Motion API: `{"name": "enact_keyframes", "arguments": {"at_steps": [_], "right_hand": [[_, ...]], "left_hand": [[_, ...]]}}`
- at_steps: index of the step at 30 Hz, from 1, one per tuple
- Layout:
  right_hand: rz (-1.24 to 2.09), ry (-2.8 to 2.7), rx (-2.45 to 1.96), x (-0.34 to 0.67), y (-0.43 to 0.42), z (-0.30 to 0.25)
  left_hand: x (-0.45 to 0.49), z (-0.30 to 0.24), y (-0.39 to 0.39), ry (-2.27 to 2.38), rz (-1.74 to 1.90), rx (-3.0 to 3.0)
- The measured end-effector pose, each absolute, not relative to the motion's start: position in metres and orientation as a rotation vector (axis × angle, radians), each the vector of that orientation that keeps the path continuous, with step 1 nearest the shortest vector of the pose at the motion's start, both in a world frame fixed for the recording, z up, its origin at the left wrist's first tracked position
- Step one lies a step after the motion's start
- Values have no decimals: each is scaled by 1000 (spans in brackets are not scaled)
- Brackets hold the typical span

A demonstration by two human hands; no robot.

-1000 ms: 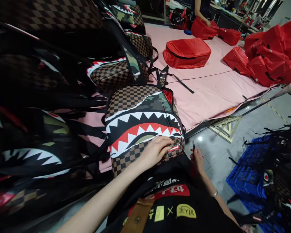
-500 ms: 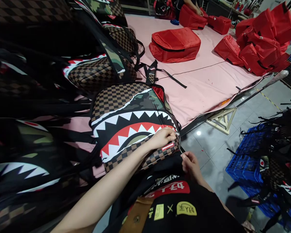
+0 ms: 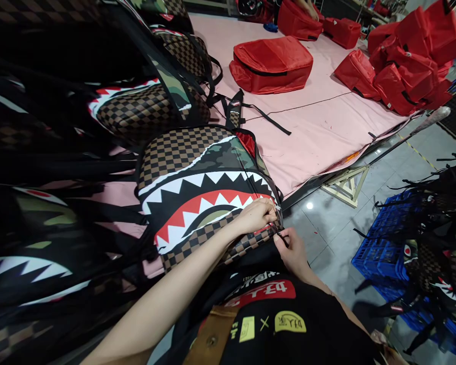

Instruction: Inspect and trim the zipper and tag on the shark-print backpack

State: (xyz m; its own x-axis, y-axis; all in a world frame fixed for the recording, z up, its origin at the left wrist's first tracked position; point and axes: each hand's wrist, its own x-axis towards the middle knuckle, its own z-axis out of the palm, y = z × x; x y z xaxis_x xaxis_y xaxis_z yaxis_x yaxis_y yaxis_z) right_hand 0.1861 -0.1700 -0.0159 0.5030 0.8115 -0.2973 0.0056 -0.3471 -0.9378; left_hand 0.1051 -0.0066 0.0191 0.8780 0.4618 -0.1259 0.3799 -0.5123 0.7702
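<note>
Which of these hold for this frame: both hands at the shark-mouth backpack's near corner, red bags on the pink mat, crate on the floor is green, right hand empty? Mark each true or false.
1. Both hands meet at the near corner of the shark-mouth backpack. True: the left hand rests on it and the right hand is at its edge.
2. Red bags lie on the pink mat. True.
3. The crate on the floor is green. False: the crate is blue.
4. The right hand is empty. False: its fingers pinch a small dark tool at the backpack's edge.
</note>
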Motion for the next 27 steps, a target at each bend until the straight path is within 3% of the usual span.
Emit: {"name": "enact_keyframes", "arguments": {"at_steps": [8,16,19,22,27], "right_hand": [[846,-946,-1840,193,-162,-14],[1203,-488,-1395,201,-167,-30],[1019,-668,-1500,216,-175,-33],[744,-993,-1668,231,-180,-40],[629,-1181,-1718,244,-178,-48]], "left_hand": [[103,22,-6,678,230,2014],[74,20,-8,910,465,1880],[58,26,-20,833,582,2051],[52,31,-39,669,479,2287],[69,33,-64,698,341,2648]]}}
